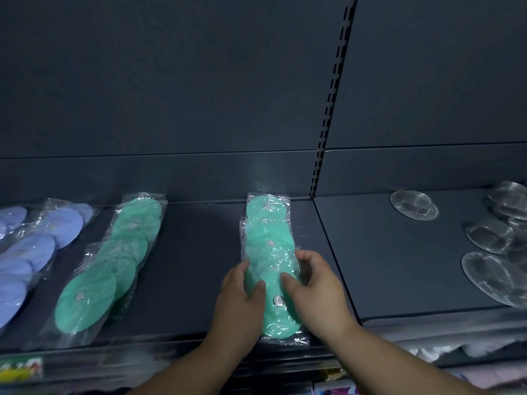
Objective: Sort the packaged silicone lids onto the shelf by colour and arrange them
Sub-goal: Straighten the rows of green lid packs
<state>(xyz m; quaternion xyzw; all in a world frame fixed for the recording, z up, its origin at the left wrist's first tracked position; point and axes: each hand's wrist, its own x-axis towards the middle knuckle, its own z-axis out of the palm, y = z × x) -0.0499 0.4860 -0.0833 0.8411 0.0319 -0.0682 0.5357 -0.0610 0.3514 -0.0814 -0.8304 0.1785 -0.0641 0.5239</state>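
Observation:
A clear packet of green silicone lids (269, 253) lies lengthwise on the dark shelf (196, 252), on top of another green packet whose far end (266, 206) shows behind it. My left hand (242, 297) grips the top packet's left edge and my right hand (310, 283) grips its right edge, thumbs on top. Further left lies a separate pile of green lid packets (111, 266). Blue lid packets (31, 252) lie at the far left.
Transparent lids (493, 246) are spread over the neighbouring shelf section to the right, past a slotted upright (328, 109). The dark back panel rises behind. Below the shelf's front edge, colourful goods on a lower shelf (20, 369) show dimly.

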